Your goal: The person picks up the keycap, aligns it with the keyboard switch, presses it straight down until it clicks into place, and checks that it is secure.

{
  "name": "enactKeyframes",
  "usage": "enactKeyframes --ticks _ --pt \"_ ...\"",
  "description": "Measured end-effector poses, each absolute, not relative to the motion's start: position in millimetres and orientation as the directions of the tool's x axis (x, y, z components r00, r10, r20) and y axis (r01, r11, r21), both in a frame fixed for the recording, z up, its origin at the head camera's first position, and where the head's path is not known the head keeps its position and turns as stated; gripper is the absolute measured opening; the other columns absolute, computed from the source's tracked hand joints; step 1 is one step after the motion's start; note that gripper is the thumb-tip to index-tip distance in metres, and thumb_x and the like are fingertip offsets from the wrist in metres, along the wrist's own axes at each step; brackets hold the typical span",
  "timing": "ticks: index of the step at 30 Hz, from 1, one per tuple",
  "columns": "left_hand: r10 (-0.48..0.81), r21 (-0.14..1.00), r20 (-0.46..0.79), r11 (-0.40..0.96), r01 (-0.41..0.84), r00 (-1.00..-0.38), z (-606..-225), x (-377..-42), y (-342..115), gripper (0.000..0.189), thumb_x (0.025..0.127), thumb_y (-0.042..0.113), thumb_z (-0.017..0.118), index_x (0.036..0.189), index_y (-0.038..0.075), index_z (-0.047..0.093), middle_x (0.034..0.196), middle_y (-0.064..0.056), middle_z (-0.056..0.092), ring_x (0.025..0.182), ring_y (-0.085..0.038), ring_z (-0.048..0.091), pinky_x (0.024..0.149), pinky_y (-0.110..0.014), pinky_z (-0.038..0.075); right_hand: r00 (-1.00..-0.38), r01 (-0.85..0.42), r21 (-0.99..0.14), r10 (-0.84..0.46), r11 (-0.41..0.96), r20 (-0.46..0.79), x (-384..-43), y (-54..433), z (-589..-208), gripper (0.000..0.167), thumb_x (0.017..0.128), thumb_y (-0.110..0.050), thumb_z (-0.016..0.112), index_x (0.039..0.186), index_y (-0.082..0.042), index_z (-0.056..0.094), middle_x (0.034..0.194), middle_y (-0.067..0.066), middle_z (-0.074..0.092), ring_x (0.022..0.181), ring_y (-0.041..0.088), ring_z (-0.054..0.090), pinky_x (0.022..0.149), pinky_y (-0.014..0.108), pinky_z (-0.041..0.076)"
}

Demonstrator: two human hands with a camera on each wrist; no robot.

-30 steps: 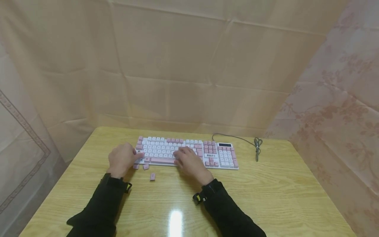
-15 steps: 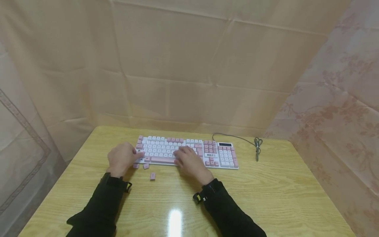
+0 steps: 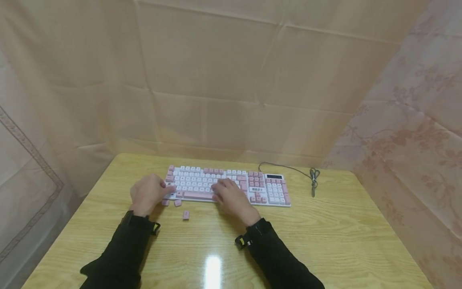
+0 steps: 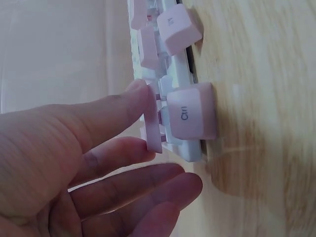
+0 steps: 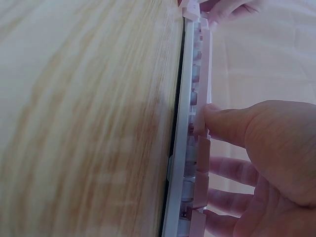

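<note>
A pink and white keyboard (image 3: 257, 189) lies near the table's back edge. At its left end, my left hand (image 3: 147, 196) pinches a long pink keycap (image 4: 154, 118) between thumb and index finger. Pink posts show under that keycap in the left wrist view; whether it is fully seated I cannot tell. Beside it sits a loose Ctrl keycap (image 4: 190, 111), with another loose pink keycap (image 4: 178, 29) further along the front edge. My right hand (image 3: 232, 200) rests on the keyboard, its thumb touching the long pink space bar (image 5: 204, 74) and its other fingers spread over keys.
A third loose pink keycap (image 3: 185, 215) lies on the wooden table (image 3: 325, 245) in front of the keyboard. The grey cable (image 3: 285, 165) runs right to a tied bundle (image 3: 314, 178). Beige cloth (image 3: 231, 88) hangs behind the table.
My left hand has shifted very slightly to the left at the wrist, still pinching the keycap. The right hand, keyboard and loose keycaps stay where they were.
</note>
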State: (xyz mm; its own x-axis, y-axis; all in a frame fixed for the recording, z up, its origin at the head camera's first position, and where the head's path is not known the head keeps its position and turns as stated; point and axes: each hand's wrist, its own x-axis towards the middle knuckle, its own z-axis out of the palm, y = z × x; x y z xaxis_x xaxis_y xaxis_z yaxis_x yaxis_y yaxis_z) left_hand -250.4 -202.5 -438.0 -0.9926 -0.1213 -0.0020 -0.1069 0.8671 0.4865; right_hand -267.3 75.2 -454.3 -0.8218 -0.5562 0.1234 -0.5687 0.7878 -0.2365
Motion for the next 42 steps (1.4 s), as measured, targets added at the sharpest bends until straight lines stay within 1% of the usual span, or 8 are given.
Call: enactKeyframes --ticks 8,14,18,26,32,35,39,42 --pt "-0.121 0.498 0.031 0.863 -0.090 -0.992 -437.1 -251.6 -200.1 0.031 0.087 0.034 0.081 0.073 0.007 0.076 0.056 0.002 0.045 0.054 -0.017 0.043 0.051 -0.032 0.027 -0.823 -0.566 -0.245 -0.554 0.787 0.123 -268.0 74.3 -451.7 0.034 0.103 -0.026 0.060 0.135 -0.014 0.062 0.147 0.015 0.051 0.138 0.033 0.045 0.114 0.050 0.034" --pt "-0.129 0.502 -0.012 0.857 -0.118 -0.992 -438.8 -252.8 -202.4 0.031 0.088 0.035 0.080 0.088 0.004 0.080 0.065 -0.002 0.055 0.061 -0.020 0.049 0.054 -0.033 0.030 -0.823 -0.566 -0.251 -0.557 0.786 0.112 -267.3 74.3 -449.2 0.035 0.103 -0.026 0.060 0.136 -0.014 0.061 0.148 0.015 0.050 0.139 0.034 0.043 0.114 0.051 0.034" --pt "-0.133 0.502 -0.014 0.856 -0.122 -0.991 -438.7 -254.1 -203.2 0.032 0.088 0.035 0.080 0.091 0.003 0.080 0.069 -0.003 0.058 0.064 -0.022 0.051 0.056 -0.033 0.032 -0.821 -0.569 -0.248 -0.559 0.784 0.115 -267.8 74.2 -448.3 0.035 0.103 -0.026 0.060 0.136 -0.013 0.061 0.148 0.016 0.050 0.138 0.033 0.044 0.114 0.051 0.034" --pt "-0.094 0.495 0.007 0.866 -0.078 -0.996 -441.5 -254.8 -203.8 0.029 0.087 0.034 0.081 0.079 0.007 0.077 0.062 0.000 0.053 0.059 -0.020 0.049 0.054 -0.033 0.031 -0.821 -0.568 -0.258 -0.559 0.782 0.113 -267.4 75.5 -450.4 0.035 0.103 -0.026 0.060 0.135 -0.013 0.061 0.147 0.016 0.051 0.138 0.034 0.044 0.114 0.051 0.033" --pt "-0.081 0.499 0.017 0.865 -0.062 -0.997 -444.1 -253.3 -203.7 0.029 0.087 0.034 0.081 0.078 0.006 0.075 0.063 -0.001 0.054 0.060 -0.020 0.049 0.054 -0.033 0.032 -0.832 -0.549 -0.264 -0.549 0.793 0.082 -266.2 75.3 -451.7 0.037 0.104 -0.027 0.058 0.138 -0.014 0.059 0.150 0.015 0.048 0.141 0.033 0.041 0.116 0.050 0.030" --pt "-0.085 0.492 0.008 0.868 -0.070 -0.996 -444.6 -253.1 -203.5 0.030 0.087 0.034 0.081 0.077 0.007 0.075 0.063 -0.001 0.053 0.060 -0.020 0.049 0.054 -0.033 0.031 -0.818 -0.571 -0.255 -0.566 0.780 0.101 -266.1 74.8 -452.0 0.038 0.104 -0.027 0.058 0.140 -0.015 0.058 0.148 0.016 0.050 0.139 0.033 0.043 0.115 0.050 0.032" --pt "-0.089 0.483 0.001 0.872 -0.077 -0.996 -443.4 -253.1 -202.8 0.030 0.087 0.035 0.081 0.077 0.007 0.075 0.063 -0.001 0.052 0.060 -0.020 0.049 0.054 -0.033 0.031 -0.761 -0.648 -0.203 -0.635 0.734 0.131 -266.5 74.7 -452.2 0.038 0.104 -0.024 0.058 0.142 -0.022 0.059 0.139 0.018 0.056 0.131 0.036 0.050 0.110 0.052 0.039" --pt "-0.088 0.483 0.010 0.873 -0.072 -0.996 -441.2 -253.0 -202.5 0.030 0.087 0.035 0.081 0.079 0.007 0.075 0.063 -0.001 0.053 0.061 -0.020 0.049 0.054 -0.033 0.032 -0.741 -0.667 -0.204 -0.668 0.717 0.075 -265.2 75.7 -451.3 0.040 0.105 -0.024 0.056 0.144 -0.031 0.058 0.147 0.022 0.049 0.137 0.045 0.042 0.111 0.060 0.033"
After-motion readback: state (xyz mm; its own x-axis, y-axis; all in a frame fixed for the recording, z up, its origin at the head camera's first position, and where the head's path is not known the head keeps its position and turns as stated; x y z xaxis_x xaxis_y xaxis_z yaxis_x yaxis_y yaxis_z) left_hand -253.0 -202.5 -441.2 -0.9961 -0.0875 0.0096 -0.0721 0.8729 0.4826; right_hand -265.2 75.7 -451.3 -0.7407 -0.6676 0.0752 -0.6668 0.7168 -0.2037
